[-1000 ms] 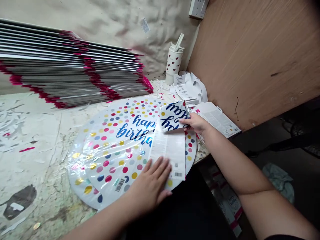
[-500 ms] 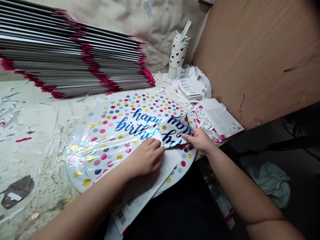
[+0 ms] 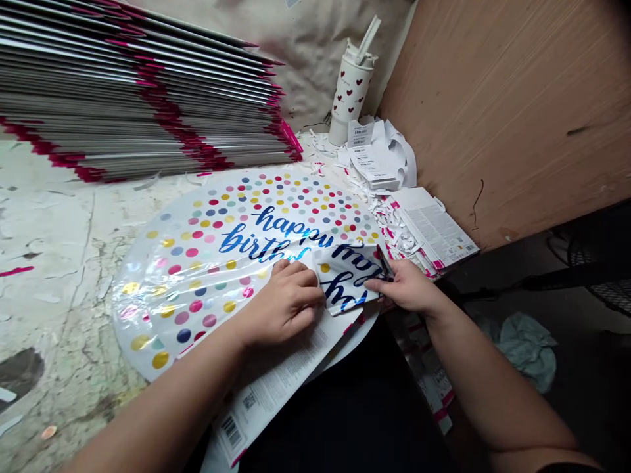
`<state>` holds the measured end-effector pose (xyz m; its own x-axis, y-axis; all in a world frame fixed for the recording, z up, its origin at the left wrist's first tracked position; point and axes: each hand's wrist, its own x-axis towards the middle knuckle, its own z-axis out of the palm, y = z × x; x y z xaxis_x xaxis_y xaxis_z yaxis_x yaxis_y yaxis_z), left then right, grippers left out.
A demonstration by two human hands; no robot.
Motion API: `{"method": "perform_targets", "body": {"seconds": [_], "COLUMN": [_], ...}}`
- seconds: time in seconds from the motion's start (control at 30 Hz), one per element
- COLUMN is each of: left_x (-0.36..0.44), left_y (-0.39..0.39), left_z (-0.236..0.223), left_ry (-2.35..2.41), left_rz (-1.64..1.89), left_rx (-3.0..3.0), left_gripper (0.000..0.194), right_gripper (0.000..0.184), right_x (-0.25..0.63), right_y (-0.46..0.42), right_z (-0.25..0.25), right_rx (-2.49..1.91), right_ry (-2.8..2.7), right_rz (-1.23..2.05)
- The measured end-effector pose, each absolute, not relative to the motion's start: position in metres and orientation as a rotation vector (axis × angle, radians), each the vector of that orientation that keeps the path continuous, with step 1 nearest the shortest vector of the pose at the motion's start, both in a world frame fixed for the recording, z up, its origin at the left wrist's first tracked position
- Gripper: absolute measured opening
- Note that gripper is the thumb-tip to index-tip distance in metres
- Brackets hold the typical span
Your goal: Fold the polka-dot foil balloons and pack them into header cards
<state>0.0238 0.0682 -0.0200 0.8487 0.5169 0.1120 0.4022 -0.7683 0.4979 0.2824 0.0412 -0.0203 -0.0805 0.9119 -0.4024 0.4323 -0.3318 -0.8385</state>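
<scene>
One folded foil balloon [image 3: 348, 279] with blue lettering, pinched in right hand's [image 3: 407, 287] grip, at upper end of white printed packet [image 3: 276, 378]; left hand [image 3: 286, 303] curled over packet, fingertips hidden, cannot tell whether its grip pinches; round polka-dot balloon [image 3: 217, 253] underneath, flat on bench [image 3: 73, 335]; pink-edged stack [image 3: 98, 85] behind, heart-patterned tumbler [image 3: 350, 92] to its right

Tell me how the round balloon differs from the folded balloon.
Size: the round balloon spreads wide; the folded balloon makes a much smaller packet.
Pose: the round balloon lies flat on the table; the folded balloon is gripped at its edge by the right hand.
Lettering: the round balloon shows "happy" and part of "birthday"; the folded balloon shows only fragments.
Shared: white ground, blue script, coloured dots.
</scene>
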Motion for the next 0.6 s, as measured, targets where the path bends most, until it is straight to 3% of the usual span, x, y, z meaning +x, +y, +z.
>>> {"method": "perform_targets", "body": {"seconds": [0.13, 0.4, 0.6], "left_x": [0.021, 0.028, 0.028], "left_y": [0.07, 0.061, 0.055], "left_z": [-0.019, -0.018, -0.015], "left_ry": [0.668, 0.642, 0.646], "left_rz": [0.309, 0.304, 0.351], "left_rx": [2.465, 2.711, 2.761], "left_gripper": [0.029, 0.013, 0.013], "right_gripper": [0.021, 0.043, 0.035], "right_x": [0.275, 0.286, 0.269], "right_y": [0.048, 0.067, 0.075], "right_z": [-0.018, -0.021, -0.009], "right_rx": [-1.749, -1.418, -1.501], "right_ry": [-1.628, -1.384, -1.579], "right_rz": [1.227, 2.024, 1.888]}}
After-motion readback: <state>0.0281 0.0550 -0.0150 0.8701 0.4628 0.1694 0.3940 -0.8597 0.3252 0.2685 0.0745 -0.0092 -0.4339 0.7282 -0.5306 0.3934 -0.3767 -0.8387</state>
